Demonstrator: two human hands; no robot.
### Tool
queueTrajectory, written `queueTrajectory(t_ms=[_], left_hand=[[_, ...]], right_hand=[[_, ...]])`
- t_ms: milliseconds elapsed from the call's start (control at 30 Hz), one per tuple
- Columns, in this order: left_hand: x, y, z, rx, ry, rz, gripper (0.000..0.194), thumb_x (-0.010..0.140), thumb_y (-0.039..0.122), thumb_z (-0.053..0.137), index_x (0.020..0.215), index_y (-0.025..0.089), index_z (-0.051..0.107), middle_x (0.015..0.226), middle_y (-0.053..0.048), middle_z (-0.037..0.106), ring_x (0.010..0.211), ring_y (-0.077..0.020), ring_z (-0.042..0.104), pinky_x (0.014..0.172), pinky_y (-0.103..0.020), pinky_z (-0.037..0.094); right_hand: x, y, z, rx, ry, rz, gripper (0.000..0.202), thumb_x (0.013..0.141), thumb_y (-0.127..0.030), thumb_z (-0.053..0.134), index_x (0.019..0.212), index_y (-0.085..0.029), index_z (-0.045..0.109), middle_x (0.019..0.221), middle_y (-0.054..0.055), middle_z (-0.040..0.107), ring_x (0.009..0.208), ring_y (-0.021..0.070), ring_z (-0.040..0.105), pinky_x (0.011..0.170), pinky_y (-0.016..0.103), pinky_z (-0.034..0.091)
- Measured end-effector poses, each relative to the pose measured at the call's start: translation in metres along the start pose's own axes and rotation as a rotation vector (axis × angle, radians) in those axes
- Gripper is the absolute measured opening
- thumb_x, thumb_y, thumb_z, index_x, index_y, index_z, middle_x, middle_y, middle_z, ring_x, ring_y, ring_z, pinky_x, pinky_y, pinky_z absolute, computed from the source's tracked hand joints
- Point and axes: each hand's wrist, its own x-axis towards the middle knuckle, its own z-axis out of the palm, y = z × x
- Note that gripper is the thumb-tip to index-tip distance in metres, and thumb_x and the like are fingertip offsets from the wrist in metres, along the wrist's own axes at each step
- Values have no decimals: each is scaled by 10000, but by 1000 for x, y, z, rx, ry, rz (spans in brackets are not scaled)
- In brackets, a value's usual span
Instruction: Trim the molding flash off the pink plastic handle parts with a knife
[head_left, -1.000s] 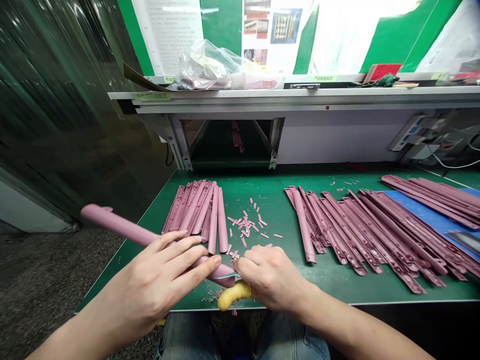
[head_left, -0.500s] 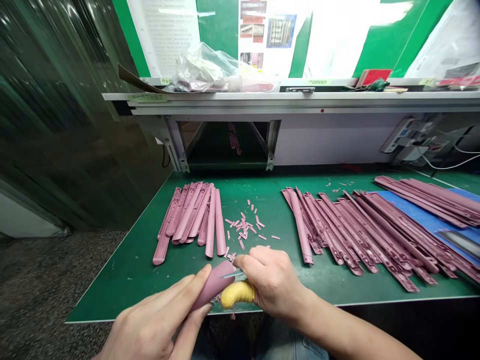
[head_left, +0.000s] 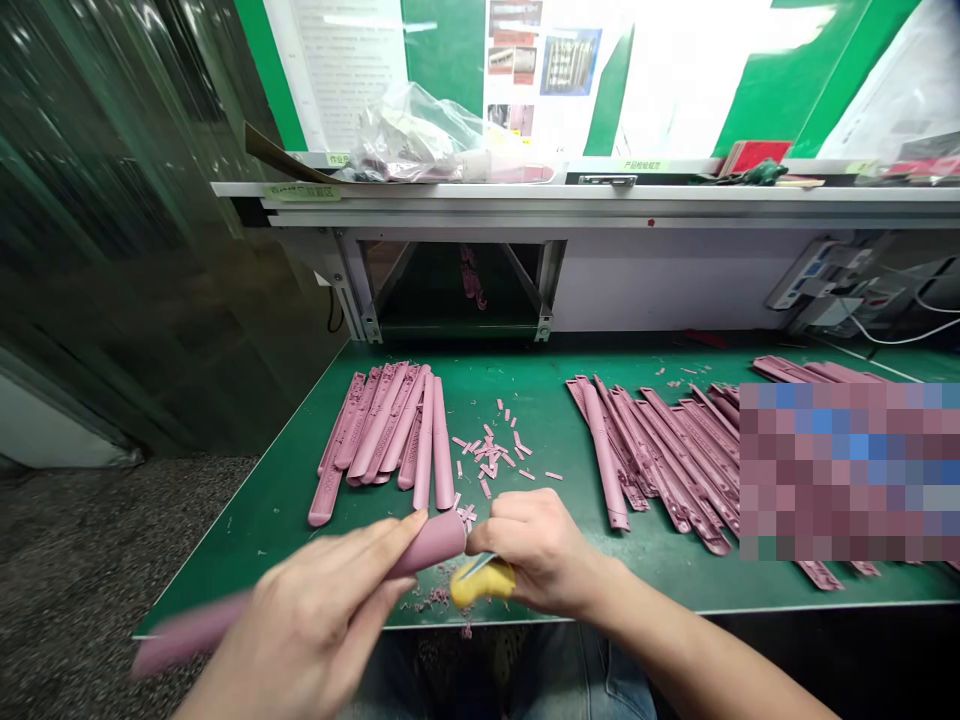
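Observation:
My left hand is closed around a long pink plastic strip with a rounded outer face. One end points at my right hand; the far end, smeared by motion, sticks out past my left wrist. My right hand grips a small knife blade, its handle hidden in the fingers. A yellow cover sits on what looks like the thumb, just under the blade. The blade is slightly apart from the strip's end. Pink shavings lie below, near the table edge.
Similar pink strips lie in a pile at the left of the green table. Small pink offcuts are scattered mid-table. More strips fan out at right, partly pixelated. A shelf with a plastic bag spans the back.
The blade has come off the strip's end and now lies against the yellow cover. My left hand has turned the strip more level, so its far end shows at the left.

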Motion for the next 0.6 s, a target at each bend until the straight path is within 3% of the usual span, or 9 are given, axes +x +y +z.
queueTrajectory(t_ms=[100, 167, 267, 367, 467, 567, 600], left_hand=[[15, -20, -13, 42, -68, 249, 405, 905, 108, 438, 1260, 269, 550, 1265, -19, 625, 1272, -237, 467, 1045, -450, 401], [26, -25, -21, 36, -101, 350, 423, 924, 72, 367, 1238, 271, 567, 1285, -16, 611, 1329, -232, 387, 1097, -494, 308], [35, -25, -28, 14, -127, 428, 413, 931, 71, 341, 1219, 241, 583, 1284, -41, 610, 1326, -242, 389, 1114, -511, 265], [31, -23, -33, 24, -137, 429, 460, 903, 22, 343, 1241, 240, 565, 1267, -43, 621, 1309, -254, 413, 1109, -534, 261], [23, -21, -31, -64, -63, 292, 466, 864, 44, 472, 1280, 248, 522, 1204, -42, 655, 1174, -229, 557, 1042, -420, 417], [32, -14, -7, -517, 186, -174, 438, 828, 195, 626, 1241, 243, 488, 999, -32, 707, 856, -170, 699, 759, -245, 590], [41, -9, 7, -757, 281, -351, 381, 880, 234, 559, 1243, 242, 445, 957, -34, 705, 827, -175, 709, 736, -276, 604]], right_hand=[[4, 10, -9, 67, -87, -55, 633, 909, -661, 278, 779, -160, 642, 552, -28, 474, 480, 92, 404, 481, 230, 241], [8, 14, -11, 1, -165, -79, 628, 912, -656, 274, 752, -171, 639, 558, -20, 481, 480, 101, 393, 477, 247, 218], [11, 17, -13, -76, -271, -130, 589, 966, -559, 255, 678, -182, 604, 575, -4, 499, 500, 116, 393, 487, 273, 195], [8, 16, -16, -16, -273, -179, 572, 989, -472, 253, 602, -183, 559, 537, -5, 474, 488, 120, 382, 485, 285, 193], [1, 3, -12, 227, -109, -89, 603, 961, -572, 243, 660, -180, 589, 506, -16, 459, 468, 107, 410, 475, 252, 253], [-7, -17, 12, 431, 63, 191, 547, 827, -675, 473, 951, -159, 607, 713, 49, 609, 626, 140, 555, 562, 229, 410], [-9, -20, 22, 468, 82, 254, 573, 769, -659, 572, 1052, -161, 567, 817, 76, 643, 678, 157, 583, 573, 231, 440]])
